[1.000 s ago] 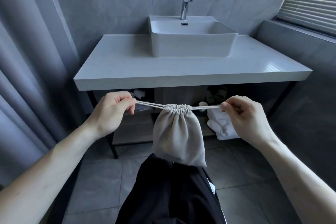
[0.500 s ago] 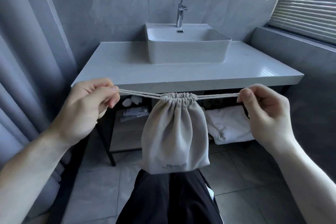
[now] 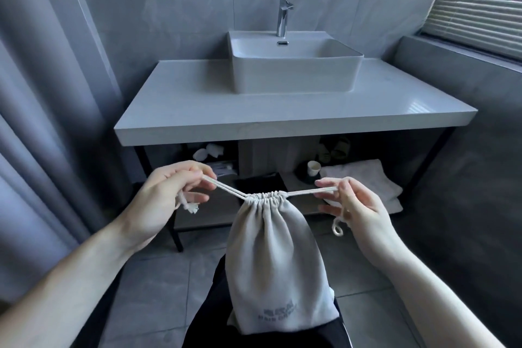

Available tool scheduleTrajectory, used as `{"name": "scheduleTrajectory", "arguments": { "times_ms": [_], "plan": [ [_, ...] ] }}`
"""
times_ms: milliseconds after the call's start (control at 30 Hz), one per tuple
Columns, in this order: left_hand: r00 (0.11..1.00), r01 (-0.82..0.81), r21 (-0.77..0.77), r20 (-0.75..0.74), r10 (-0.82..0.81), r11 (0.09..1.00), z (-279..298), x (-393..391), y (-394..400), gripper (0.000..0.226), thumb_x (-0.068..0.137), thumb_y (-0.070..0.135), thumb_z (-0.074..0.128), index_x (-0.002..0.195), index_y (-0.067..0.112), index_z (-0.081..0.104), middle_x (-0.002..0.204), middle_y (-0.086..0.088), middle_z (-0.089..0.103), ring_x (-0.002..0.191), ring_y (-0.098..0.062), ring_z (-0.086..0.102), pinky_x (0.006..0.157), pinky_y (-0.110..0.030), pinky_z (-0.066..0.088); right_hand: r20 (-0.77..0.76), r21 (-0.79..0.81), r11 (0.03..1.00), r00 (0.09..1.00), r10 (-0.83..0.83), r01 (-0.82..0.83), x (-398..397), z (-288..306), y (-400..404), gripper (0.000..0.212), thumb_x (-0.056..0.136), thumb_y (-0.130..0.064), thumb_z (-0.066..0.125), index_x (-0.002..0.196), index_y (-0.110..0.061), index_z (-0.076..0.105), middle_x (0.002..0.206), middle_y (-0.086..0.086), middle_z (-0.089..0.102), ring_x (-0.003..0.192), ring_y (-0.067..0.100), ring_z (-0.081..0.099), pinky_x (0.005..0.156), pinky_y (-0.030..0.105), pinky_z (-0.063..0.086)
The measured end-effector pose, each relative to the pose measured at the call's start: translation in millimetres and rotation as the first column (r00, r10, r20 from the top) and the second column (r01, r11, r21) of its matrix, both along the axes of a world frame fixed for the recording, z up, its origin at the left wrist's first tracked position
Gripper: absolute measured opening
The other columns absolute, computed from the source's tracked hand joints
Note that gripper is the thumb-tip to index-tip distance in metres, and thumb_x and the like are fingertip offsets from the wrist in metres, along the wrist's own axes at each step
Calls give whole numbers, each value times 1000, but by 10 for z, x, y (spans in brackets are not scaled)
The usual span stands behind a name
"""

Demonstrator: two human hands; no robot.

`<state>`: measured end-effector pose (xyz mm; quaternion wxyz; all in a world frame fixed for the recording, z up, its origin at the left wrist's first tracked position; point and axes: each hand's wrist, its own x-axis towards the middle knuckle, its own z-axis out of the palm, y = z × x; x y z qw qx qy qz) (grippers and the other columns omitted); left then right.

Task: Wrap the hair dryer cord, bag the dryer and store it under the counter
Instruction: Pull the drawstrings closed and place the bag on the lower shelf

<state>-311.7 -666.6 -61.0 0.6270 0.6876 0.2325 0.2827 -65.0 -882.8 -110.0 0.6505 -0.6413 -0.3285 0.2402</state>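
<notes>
My left hand sits in the lower left of the frame, thumb and forefinger pinched shut on the left drawstring, whose knotted, frayed end dangles just below my fingers. My right hand is at the centre right, fingers loosely spread but with the fingertips nipping the right drawstring; a small loop of that cord hangs under my palm. Both strings run taut and nearly level to the gathered mouth of the beige cloth bag, which is cinched closed in the middle of the frame. The bag hangs down from the strings, bulging, its bottom against my dark trousers at the lower centre; faint grey lettering shows near its lower edge but is too blurred to read. I cannot see the hair dryer itself: whatever fills the bag is hidden by the cloth. Above my hands, across the centre of the frame, is the white table with a rectangular white basin on it and a chrome tap behind that. Under the table is an open shelf on a black frame, with a folded white towel at its right, a small white cup just left of the towel, and small pale items at the upper left of the shelf space. Grey curtain folds fill the left edge, and window blinds show at the upper right.
</notes>
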Motion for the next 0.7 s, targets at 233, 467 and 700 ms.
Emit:
{"name": "scheduleTrajectory", "arguments": {
  "times_ms": [233,467,700],
  "plan": [
    [990,81,-291,135,-43,953,140,188,-133,41,105,11,45,64,11,47,100,-12,76,99,-40,77,108,-65,50,-272,-57,986,953,134,-155,-202,-214,258,36,115,-29,41,101,2,53,125,7,80,118,36,74,109,62,48],
    [990,1,-275,138,38,961,34,319,-12,43,110,12,40,67,11,42,98,-9,76,101,-35,77,98,-50,60,190,-337,903,921,340,-264,-214,-505,120,30,101,-27,69,82,-11,54,69,-3,53,67,7,45,63,31,38],
    [973,-122,-276,-221,61,954,-1041,425,-5,15,104,30,58,109,20,68,121,-1,76,112,-24,71,99,-43,53,168,-152,980,973,155,-130,-203,-627,109,40,111,-14,52,73,-21,43,71,-12,38,68,6,35,64,26,32]
  ]
}}
